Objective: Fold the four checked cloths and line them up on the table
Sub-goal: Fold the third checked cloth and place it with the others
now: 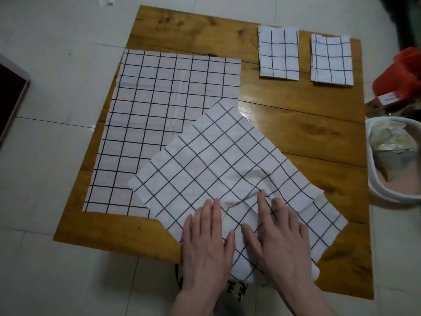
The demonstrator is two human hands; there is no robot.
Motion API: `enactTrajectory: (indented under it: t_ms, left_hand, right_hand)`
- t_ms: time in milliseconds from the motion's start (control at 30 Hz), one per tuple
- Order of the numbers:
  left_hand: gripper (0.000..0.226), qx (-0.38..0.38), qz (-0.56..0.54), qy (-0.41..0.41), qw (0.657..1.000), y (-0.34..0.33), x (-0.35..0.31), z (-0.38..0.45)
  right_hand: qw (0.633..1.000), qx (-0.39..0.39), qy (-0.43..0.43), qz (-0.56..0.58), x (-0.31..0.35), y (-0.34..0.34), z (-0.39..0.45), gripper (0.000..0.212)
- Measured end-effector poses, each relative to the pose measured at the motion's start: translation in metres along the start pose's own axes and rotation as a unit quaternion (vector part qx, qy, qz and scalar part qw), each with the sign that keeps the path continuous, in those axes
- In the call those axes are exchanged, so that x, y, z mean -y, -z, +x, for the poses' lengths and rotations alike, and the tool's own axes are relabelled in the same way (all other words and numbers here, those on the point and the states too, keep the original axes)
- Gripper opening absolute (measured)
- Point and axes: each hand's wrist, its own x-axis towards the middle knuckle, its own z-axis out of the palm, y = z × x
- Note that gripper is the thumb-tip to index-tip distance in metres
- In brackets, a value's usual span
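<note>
Nearest the camera, the left hand (206,244) lies flat, fingers straight and close together, pressing the near end of the skewed checked cloth (230,160). Just beside it the right hand (281,236) also lies flat on the same cloth, fingers slightly spread, fingertips against a raised wrinkle in the fabric. Neither hand pinches anything.

That cloth is a long rectangle turned diagonally on the wooden table (296,131): its long axis runs from the near right to the far left, and its near corner hangs over the table's front edge. Its far left part overlaps the flat open cloth (159,106), which lies square to the table on the left side, long axis running away from the person.

At the far right of the table, two folded cloths stand side by side, apart: the left folded cloth (278,54) and the right folded cloth (331,60), each a small rectangle with its long axis pointing away.
</note>
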Motion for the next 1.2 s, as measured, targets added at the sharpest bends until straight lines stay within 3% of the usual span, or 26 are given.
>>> enactTrajectory:
  t_ms: [100, 267, 500, 667, 833, 933, 1067, 1200]
  left_hand:
    - [0.068, 0.005, 0.007, -0.021, 1.0, -0.004, 0.005, 0.005]
    - [0.067, 0.009, 0.034, -0.071, 0.997, -0.006, 0.018, 0.021]
    - [0.062, -0.003, 0.035, -0.124, 0.992, 0.006, 0.043, 0.048]
    - [0.06, -0.028, 0.029, -0.146, 0.988, 0.014, 0.053, 0.058]
    - [0.055, -0.046, 0.008, -0.153, 0.987, 0.011, 0.056, 0.057]
    - [0.049, -0.076, -0.017, -0.146, 0.986, 0.011, 0.053, 0.056]
    - [0.045, -0.102, -0.067, -0.134, 0.983, 0.017, 0.047, 0.056]
    - [0.038, -0.11, -0.093, -0.14, 0.98, 0.024, 0.043, 0.058]
  right_hand:
    - [0.999, -0.045, 0.011, 0.025, -0.006, 0.003, 0.004, 0.072]
    - [0.985, -0.075, 0.145, 0.047, -0.018, -0.009, 0.03, 0.06]
    - [0.987, -0.049, 0.146, 0.04, -0.026, -0.012, 0.041, 0.061]
    - [0.983, -0.069, 0.159, 0.056, -0.029, -0.001, 0.05, 0.043]
    - [0.963, -0.115, 0.232, 0.073, -0.037, 0.0, 0.062, 0.022]
    - [0.957, -0.114, 0.258, 0.061, -0.041, -0.001, 0.067, 0.024]
    - [0.944, -0.134, 0.292, 0.073, -0.042, 0.008, 0.073, 0.009]
    - [0.934, -0.141, 0.313, 0.096, -0.042, 0.022, 0.068, 0.022]
